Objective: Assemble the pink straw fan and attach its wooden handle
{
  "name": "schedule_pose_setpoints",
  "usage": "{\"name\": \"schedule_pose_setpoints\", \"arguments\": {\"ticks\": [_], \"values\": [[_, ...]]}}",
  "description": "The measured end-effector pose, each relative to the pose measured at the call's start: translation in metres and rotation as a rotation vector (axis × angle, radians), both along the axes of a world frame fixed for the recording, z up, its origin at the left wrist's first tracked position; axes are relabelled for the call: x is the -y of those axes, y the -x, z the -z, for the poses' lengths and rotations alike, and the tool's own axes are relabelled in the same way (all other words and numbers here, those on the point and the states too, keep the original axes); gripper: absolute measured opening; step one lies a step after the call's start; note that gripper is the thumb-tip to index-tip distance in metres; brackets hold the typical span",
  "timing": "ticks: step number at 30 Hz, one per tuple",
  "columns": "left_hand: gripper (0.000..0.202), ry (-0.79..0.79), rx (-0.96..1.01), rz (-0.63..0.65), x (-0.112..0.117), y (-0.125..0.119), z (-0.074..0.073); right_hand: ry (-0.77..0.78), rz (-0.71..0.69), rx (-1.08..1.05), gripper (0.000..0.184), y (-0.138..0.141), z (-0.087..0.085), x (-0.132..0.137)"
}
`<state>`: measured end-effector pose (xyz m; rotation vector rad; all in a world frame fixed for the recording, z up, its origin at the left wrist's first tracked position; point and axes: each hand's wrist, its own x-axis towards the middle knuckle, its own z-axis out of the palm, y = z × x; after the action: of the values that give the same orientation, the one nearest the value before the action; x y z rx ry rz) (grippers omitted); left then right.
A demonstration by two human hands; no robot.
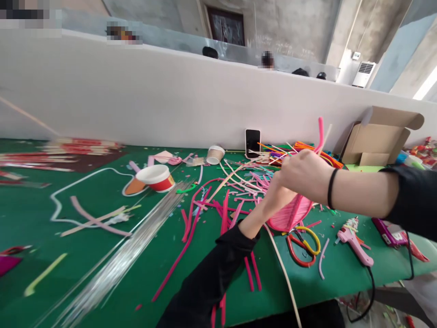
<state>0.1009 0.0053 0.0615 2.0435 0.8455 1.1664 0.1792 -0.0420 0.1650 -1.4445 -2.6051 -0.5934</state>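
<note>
My right hand (305,175) is closed, and a bright pink pipe cleaner (320,132) sticks up out of it beside a thin cream strip. Close against it is my left hand (277,193), its fingers bent and mostly covered by the right hand; what they grip is hidden. Just below both hands shows a flat pink panel of pipe cleaners laid side by side (290,217); whether either hand touches it I cannot tell. A long cream strand (282,269) runs from near the left wrist down over the table's front edge. Scissors with red and yellow handles (303,248) lie under the panel.
On the green table (136,278) lie loose pink pipe cleaners (223,214), a bundle of clear thin rods (126,259), a paper cup (156,176) and a pink glue gun (357,246) with its cord. A phone (252,142) leans on the white partition near an open cardboard box (378,141).
</note>
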Motion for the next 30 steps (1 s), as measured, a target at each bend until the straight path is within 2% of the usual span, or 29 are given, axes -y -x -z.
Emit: {"name": "schedule_pose_setpoints", "arguments": {"ticks": [3, 5, 10, 12, 14, 18, 22, 27, 30], "values": [[0.01, 0.023, 0.025, -0.045, -0.013, 0.009, 0.002, 0.006, 0.031, 0.194, 0.022, 0.008, 0.014, 0.012], [0.011, 0.021, 0.063, -0.045, -0.018, 0.017, 0.002, -0.035, 0.05, 0.224, 0.025, 0.003, 0.032, 0.017], [0.018, 0.071, 0.108, -0.02, -0.02, 0.031, 0.006, -0.32, 0.075, 0.051, 0.031, -0.032, 0.09, 0.027], [0.02, 0.08, 0.107, 0.023, -0.021, 0.034, 0.009, -0.358, 0.079, -0.035, 0.031, -0.045, 0.107, 0.029], [0.023, 0.089, 0.105, 0.073, -0.021, 0.036, 0.011, -0.329, 0.083, -0.106, 0.032, -0.054, 0.116, 0.03], [0.024, 0.088, 0.088, 0.127, -0.021, 0.039, 0.007, -0.249, 0.078, -0.163, 0.034, -0.06, 0.117, 0.028], [0.027, 0.127, 0.102, 0.185, -0.018, 0.041, 0.002, -0.246, 0.072, -0.127, 0.034, -0.06, 0.113, 0.027], [0.022, 0.164, 0.105, 0.104, -0.013, 0.036, 0.0, -0.221, 0.044, -0.122, 0.036, -0.063, 0.105, 0.032], [0.019, 0.182, 0.112, 0.096, -0.011, 0.034, 0.0, -0.205, 0.002, -0.066, 0.035, -0.071, 0.095, 0.03]]}}
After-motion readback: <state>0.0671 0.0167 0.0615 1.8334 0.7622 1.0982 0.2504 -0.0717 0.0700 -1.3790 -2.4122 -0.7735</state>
